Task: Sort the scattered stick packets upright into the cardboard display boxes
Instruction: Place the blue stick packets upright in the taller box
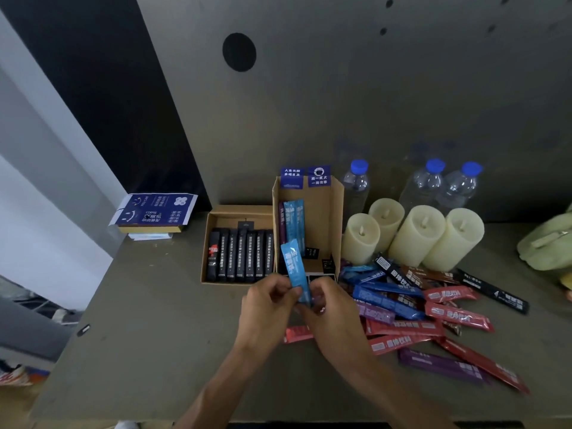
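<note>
Grey-olive surface (154,305) against a grey wall panel. Light-blue stick packet (294,264), glossy with white print, is held near-upright, top tilted slightly left, just in front of the tall cardboard box (328,218). Left hand (269,300) and right hand (331,308) both pinch its lower end, fingers curled. Two similar blue packets (294,221) stand inside the tall box. The low cardboard box (205,261) beside it holds a row of black packets (241,255). Scattered packets (418,308) in red, blue, purple and black lie flat at right.

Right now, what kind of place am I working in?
Likely a pantry or stockroom counter, though I can't be sure: a grey worktop with cardboard display boxes, loose stick packets, water bottles and candles.
</note>
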The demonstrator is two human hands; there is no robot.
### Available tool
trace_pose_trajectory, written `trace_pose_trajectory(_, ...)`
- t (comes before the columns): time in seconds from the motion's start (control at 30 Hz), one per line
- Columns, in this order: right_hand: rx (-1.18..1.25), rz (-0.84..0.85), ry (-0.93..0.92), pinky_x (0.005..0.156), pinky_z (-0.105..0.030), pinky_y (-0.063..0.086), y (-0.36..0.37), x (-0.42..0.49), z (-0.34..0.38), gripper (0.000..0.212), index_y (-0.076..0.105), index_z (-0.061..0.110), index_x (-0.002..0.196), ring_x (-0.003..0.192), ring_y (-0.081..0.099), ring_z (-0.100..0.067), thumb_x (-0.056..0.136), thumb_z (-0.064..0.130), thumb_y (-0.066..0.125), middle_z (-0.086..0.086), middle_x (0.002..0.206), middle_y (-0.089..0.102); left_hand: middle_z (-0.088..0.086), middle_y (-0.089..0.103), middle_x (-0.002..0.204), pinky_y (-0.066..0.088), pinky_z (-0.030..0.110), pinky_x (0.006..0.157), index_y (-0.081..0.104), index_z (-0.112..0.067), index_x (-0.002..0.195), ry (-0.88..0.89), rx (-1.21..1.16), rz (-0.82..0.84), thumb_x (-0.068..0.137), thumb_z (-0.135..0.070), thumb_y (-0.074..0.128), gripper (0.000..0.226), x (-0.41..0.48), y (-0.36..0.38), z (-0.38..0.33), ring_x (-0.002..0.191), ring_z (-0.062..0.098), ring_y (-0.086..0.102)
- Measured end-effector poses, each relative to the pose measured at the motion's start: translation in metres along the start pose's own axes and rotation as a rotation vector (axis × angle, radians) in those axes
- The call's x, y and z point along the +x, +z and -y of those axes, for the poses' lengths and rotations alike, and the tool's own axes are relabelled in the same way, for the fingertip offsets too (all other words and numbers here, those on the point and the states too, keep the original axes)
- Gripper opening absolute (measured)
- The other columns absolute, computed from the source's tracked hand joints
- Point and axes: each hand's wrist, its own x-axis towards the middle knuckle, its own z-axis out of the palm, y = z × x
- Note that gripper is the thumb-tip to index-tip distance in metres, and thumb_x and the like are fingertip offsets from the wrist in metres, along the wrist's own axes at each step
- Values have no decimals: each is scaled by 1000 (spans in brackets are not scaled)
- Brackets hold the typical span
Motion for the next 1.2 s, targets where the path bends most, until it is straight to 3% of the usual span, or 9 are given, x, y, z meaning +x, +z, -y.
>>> trace_pose_trajectory(0.17,-52,-25,-17,69,-17,50,11,10,-1,20,60,23,110,83,60,-1,93,21,68,10,96,62,-19,71,79,55,21,70,71,-28,80,14,23,25,89,-20,72,12,15,-4,1,78,-2,67)
trace_pose_trajectory(0.23,-59,-46,6,68,-20,52,15,19,-2,16,59,21,106,80,61,-4,93,16,67,7,92,63,-21,71,81,54,18,71,72,-28,87,29,-2,26,91,-20,70,9,20,-7,2,80,-4,67)
trace_pose_trajectory(0.33,-31,-111,68,70,-25,55,22,41,-2,15,57,20,104,81,62,-6,93,14,66,5,93,65,-15,70,83,52,13,68,66,-29,94,28,-48,-74,91,-22,70,9,30,-14,1,80,-5,65)
trace_pose_trajectory(0.5,-90,-122,100,65,-17,51,31,84,0,22,40,15,110,91,67,-17,97,9,57,-4,106,64,-10,67,88,54,14,67,62,-26,99,23,6,-59,92,-21,68,10,55,-21,4,80,-2,64)
trace_pose_trajectory(0.63,-249,-109,145,86,-41,58,34,108,-4,34,41,6,124,107,66,-33,94,4,57,-16,120,62,-10,66,87,51,12,68,64,-23,98,41,55,-19,93,-21,67,6,66,-23,12,81,3,64)
trace_pose_trajectory(0.9,-481,-75,168,90,-37,58,42,130,-15,54,35,3,138,114,64,-30,91,4,63,-19,128,59,-11,65,88,52,16,70,64,-25,97,41,57,1,92,-24,68,7,72,-24,20,82,3,64)
trace_pose_trajectory(1.2,-488,-45,189,95,-38,55,47,142,-17,53,33,1,141,117,60,-31,94,5,59,-21,132,54,-11,65,91,52,16,71,64,-24,101,36,51,19,93,-26,67,9,73,-24,22,85,2,63)
